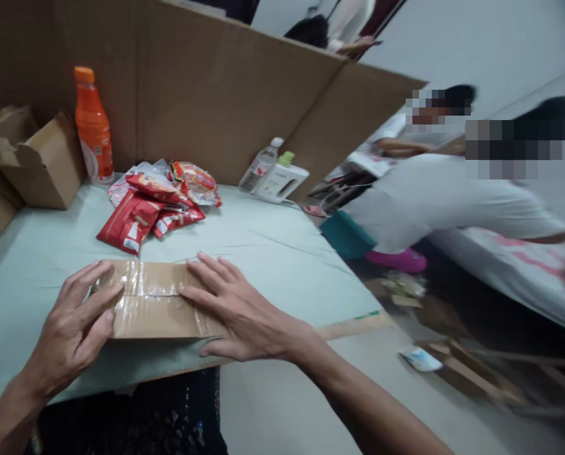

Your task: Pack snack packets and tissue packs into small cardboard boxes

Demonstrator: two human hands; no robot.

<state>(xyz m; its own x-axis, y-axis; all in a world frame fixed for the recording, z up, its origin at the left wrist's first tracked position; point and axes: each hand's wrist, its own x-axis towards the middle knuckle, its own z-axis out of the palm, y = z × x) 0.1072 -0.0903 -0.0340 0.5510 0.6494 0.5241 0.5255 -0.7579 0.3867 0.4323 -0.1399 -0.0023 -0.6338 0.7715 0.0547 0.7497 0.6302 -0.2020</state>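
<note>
A small cardboard box (159, 319) sealed with clear tape lies near the front edge of the table, its taped seam facing up. My left hand (76, 316) grips its left end, with curled fingers over the top and the thumb by the near corner. On the right end rests my right hand (237, 306), its fingers stretched out and spread over the top. The right thumb points along the near edge. Just beyond the box lies a pile of red snack packets (135, 218), touched by neither hand.
An orange bottle (94, 133) stands by an open carton (50, 158) at the back left. A clear bottle (261, 167) and a white jug (282, 180) lean against the cardboard partition (225, 82). Other people (429, 196) work at right; cardboard scraps (467, 373) lie on the floor.
</note>
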